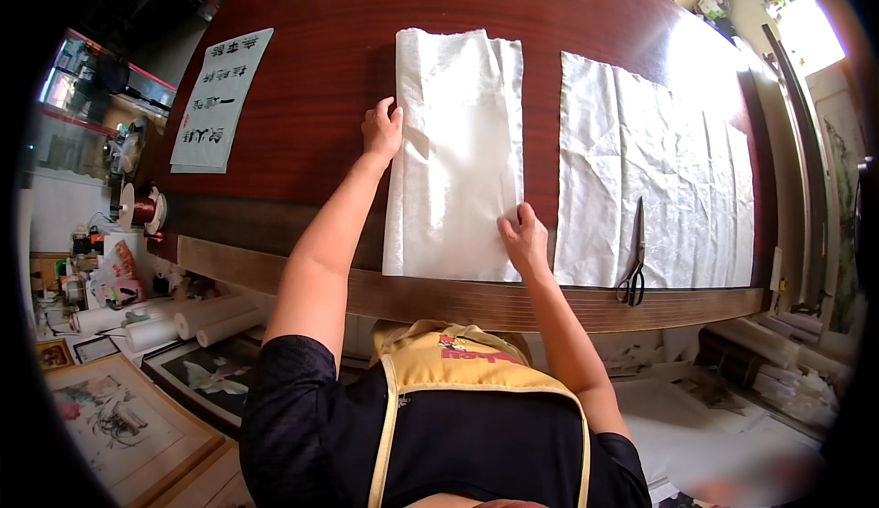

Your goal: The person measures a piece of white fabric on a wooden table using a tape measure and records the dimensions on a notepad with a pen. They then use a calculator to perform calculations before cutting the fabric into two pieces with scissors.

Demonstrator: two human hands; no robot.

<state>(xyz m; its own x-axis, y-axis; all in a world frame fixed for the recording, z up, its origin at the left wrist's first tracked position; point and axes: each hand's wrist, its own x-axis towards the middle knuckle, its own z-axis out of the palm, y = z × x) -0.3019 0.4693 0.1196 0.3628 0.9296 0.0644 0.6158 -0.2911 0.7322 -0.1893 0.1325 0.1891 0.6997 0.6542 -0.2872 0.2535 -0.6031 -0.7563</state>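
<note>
A folded length of shiny white silk-like cloth [449,160] lies on the dark red table in front of me, its layers slightly uneven at the far end. My left hand [383,130] is at its left edge, fingers curled in and closed on the border. Lower down on the opposite side, my right hand [526,240] pinches the right edge between thumb and fingers. To the right, a second, wider creased white cloth [655,160] is spread out. Black-handled scissors [634,265] rest on it near the front, blades pointing away from me.
Sheets with black brush writing [222,105] lie at the table's far left. A spool [142,210] sits by the left corner. A wooden strip [439,302] runs along the front edge. Paper rolls [215,320] and framed pictures [128,426] stand below on the left.
</note>
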